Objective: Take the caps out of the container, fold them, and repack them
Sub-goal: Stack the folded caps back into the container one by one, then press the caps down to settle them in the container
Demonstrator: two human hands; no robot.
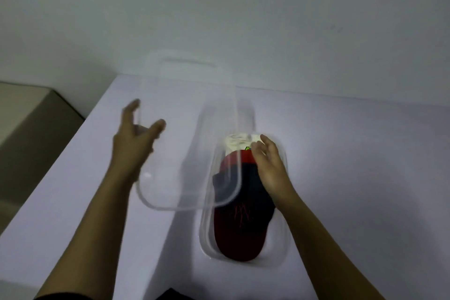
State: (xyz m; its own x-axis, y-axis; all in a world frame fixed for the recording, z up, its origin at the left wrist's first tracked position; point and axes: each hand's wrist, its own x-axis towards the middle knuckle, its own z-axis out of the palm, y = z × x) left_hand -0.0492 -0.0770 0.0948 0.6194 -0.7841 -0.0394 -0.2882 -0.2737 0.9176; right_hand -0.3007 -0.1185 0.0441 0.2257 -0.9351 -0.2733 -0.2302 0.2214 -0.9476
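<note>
A person at a white table (365, 153) grips the clear lid (185, 129) by its edge with the left hand (136, 134), holding it tilted, off the container (283, 238) and to that hand's right. The right hand (269, 168), fingers loose and spread, grasping nothing, rests on the caps (241, 221) stacked under its palm inside the container. By the look of it the task has barely begun: lid off, no cap yet out, folding and repacking all remain.

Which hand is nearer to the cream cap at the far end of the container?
Right. The right hand is over the caps, fingertips at the cream cap. The left hand is off to the left, at the clear lid.
</note>
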